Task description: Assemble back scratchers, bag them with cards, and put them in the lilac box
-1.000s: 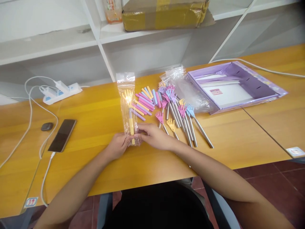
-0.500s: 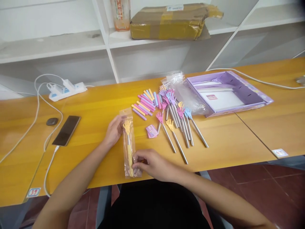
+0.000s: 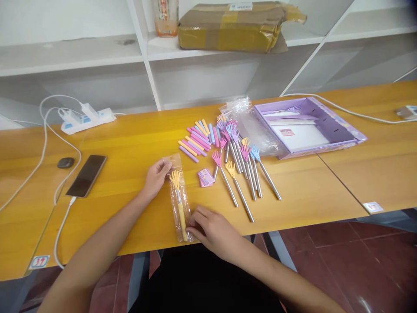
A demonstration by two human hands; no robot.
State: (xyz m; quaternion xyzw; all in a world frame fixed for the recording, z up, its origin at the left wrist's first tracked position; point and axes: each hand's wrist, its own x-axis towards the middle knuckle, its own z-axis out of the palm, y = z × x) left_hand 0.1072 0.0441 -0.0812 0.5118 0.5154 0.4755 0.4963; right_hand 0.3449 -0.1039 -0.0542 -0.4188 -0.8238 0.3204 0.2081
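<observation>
A yellow back scratcher (image 3: 181, 217) with a metal stem lies inside a clear plastic bag (image 3: 172, 161) near the table's front edge. My left hand (image 3: 157, 177) pinches the bag's top left corner between thumb and fingers. At the lower right side of the bag, my right hand (image 3: 213, 228) has its fingers curled on the plastic, the thumb close to the yellow handle. To the right of the bag lie a small stack of printed cards (image 3: 205, 178) and a loose yellow-headed back scratcher (image 3: 241, 191).
Several back scratchers (image 3: 249, 167) and coloured handle sleeves (image 3: 195, 141) lie behind. Clear bags (image 3: 260, 130) sit beside a purple box (image 3: 325, 150). A phone (image 3: 87, 176), a mouse (image 3: 65, 162) and a power strip (image 3: 89, 121) with cables are at left.
The bag with the yellow back scratcher has tilted slightly, its lower end shifting right. My right hand has moved a little right and down with it; my left hand still holds the top.
</observation>
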